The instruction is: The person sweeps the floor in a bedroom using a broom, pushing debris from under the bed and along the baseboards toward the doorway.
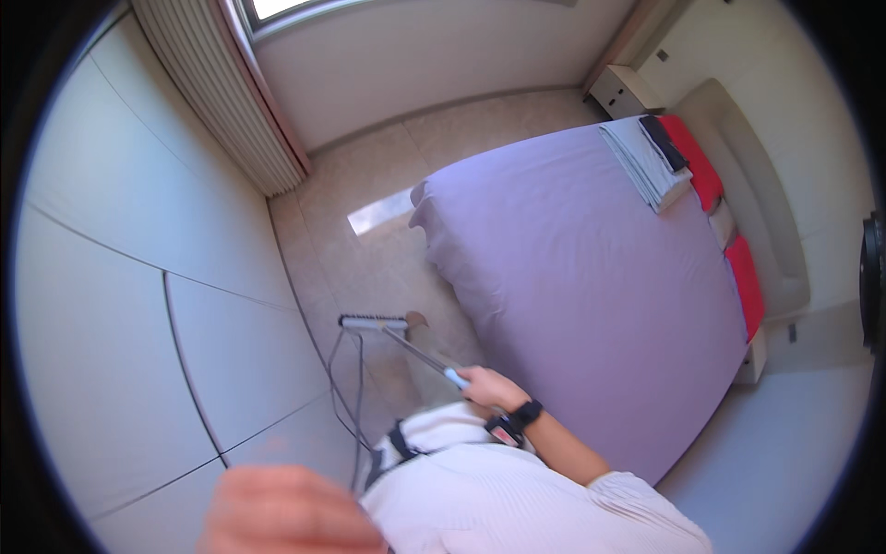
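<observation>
Right hand (491, 388), the nearer, wraps the mop handle (423, 355); its shaft slants forward-left to the mop head (372, 323) on the floor (318, 242). Left hand (288, 511) blurred, apart; can't tell its fingers.

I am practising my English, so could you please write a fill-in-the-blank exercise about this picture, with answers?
The person's ____ hand grips a long-handled tool.
The wristband is coloured ____.
Folded fabrics lie on the bed beside a ____ pillow.
A bright patch lies on the ____ beside the bed.
Missing words: right; black; red; floor.
</observation>
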A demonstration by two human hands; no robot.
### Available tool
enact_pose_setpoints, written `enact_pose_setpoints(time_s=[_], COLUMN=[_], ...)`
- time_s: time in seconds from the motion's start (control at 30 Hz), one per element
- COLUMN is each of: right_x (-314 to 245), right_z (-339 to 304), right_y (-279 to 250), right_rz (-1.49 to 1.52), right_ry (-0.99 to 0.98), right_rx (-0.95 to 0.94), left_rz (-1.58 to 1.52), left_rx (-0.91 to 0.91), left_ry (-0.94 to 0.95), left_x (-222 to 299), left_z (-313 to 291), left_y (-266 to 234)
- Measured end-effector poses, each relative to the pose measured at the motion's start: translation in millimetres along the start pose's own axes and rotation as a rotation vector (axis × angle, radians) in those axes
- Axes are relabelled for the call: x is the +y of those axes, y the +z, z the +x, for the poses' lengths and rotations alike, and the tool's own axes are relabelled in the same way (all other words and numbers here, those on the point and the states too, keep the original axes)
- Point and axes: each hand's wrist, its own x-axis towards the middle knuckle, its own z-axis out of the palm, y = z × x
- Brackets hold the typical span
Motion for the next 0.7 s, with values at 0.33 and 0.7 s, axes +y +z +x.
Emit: enact_pose_setpoints(time_s=[0.33,0.7], right_x=[-171.6,-319.9], right_z=[345.0,597.2], right_y=[-263.0,-548.0], right_rz=[-0.227,0.305], right_ry=[0.077,0.240], right_rx=[-0.004,0.102], left_rz=[-0.053,-0.095], left_rx=[-0.117,-0.086], left_ry=[-0.263,-0.251], left_x=[-289.4,-694.1], left_z=[213.1,456.0], left_y=[-132.5,-275.9])
